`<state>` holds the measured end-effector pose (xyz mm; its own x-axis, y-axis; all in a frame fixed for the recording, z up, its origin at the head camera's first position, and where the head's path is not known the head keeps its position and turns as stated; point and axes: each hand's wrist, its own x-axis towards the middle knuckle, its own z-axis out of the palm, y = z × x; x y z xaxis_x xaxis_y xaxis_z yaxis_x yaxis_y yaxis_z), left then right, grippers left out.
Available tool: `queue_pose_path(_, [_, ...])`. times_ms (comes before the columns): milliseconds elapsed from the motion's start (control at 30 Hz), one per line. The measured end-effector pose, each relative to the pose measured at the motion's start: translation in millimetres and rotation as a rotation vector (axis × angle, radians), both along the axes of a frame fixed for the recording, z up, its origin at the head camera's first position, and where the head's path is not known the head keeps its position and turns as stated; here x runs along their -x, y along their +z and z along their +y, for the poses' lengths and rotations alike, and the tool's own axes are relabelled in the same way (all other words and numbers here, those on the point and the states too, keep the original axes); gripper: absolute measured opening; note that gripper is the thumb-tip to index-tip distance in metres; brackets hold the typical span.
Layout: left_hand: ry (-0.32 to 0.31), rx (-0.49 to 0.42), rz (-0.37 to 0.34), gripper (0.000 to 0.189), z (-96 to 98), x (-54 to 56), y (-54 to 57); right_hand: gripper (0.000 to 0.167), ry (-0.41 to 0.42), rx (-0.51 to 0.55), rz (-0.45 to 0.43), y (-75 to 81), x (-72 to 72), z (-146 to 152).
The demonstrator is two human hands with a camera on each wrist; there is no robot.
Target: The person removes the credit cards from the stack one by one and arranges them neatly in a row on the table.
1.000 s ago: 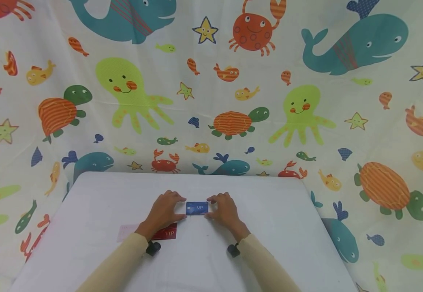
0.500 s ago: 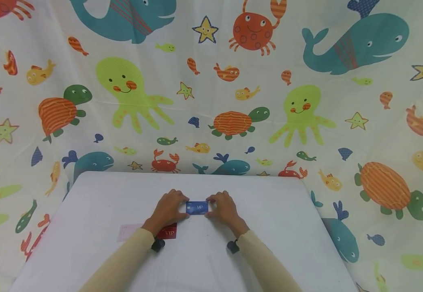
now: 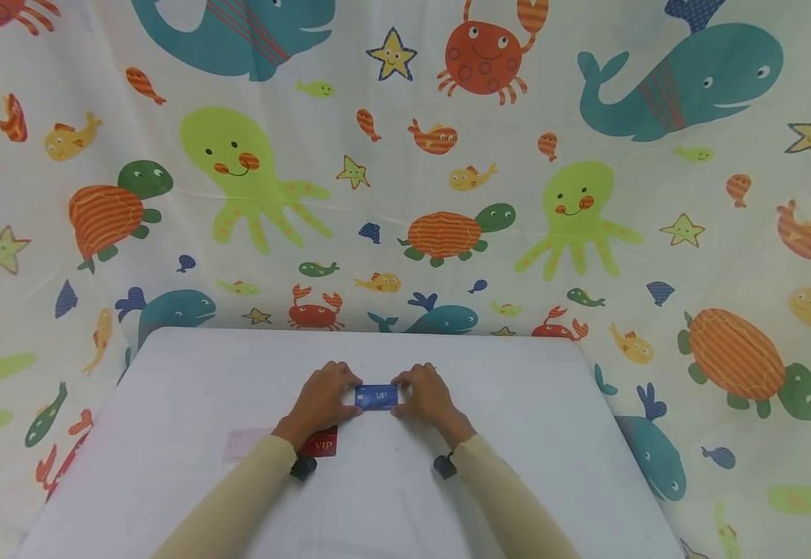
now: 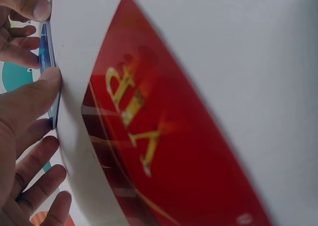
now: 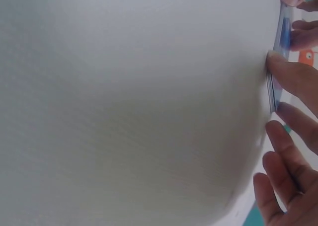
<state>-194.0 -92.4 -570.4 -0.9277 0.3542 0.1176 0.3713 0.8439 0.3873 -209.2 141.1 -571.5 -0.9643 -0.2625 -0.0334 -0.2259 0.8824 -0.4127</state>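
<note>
A blue card [image 3: 376, 397] with "VIP" on it lies at the middle of the white table. My left hand [image 3: 323, 397] pinches its left end, thumb on the near edge and index finger on the far edge. The right end is pinched the same way by my right hand [image 3: 428, 400]. Seen edge-on in the right wrist view, the blue card [image 5: 285, 35] shows thin layered lines, as of more than one card. Below my left wrist lies a red "VIP" card [image 3: 323, 443], partly hidden by the forearm; this red card [image 4: 169, 121] looms large in the left wrist view.
A pale pink card [image 3: 245, 443] lies left of the red one, partly covered by the left sleeve [image 3: 238, 497]. The white table [image 3: 538, 411] ends at a back edge against a curtain [image 3: 377, 178] printed with sea animals.
My left hand has shifted slightly right, its fingertips now overlapping the blue card's left end. The right hand and the cards have hardly moved.
</note>
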Motion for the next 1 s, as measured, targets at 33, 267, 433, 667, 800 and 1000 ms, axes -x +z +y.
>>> queue_pose_path(33, [0.0, 0.0, -0.002, 0.055, 0.1, 0.5, -0.5, 0.046, 0.002, 0.005, 0.0, 0.4, -0.2, 0.1])
queue_pose_path(267, [0.007, 0.02, -0.01, 0.055, -0.2, 2.0, -2.7, 0.048, 0.001, 0.032, -0.017, 2.3, -2.7, 1.2])
queue_pose_path(433, [0.012, 0.033, -0.02, 0.058, -0.7, 3.5, -3.0, 0.049, -0.008, 0.051, -0.019, 2.3, -3.2, 1.8])
queue_pose_path(667, [0.028, 0.026, -0.037, 0.062, -0.5, 4.5, -1.6, 0.05, -0.025, 0.087, -0.036, 5.0, -3.3, 3.0])
queue_pose_path(800, [0.032, 0.016, -0.021, 0.061, 0.5, 3.7, 0.4, 0.05, -0.025, 0.092, -0.038, 7.5, -3.6, 3.3])
queue_pose_path(1000, [0.024, 0.0, 0.003, 0.061, -0.3, 0.9, 5.5, 0.05, -0.018, 0.097, -0.028, 12.7, -5.6, 3.5])
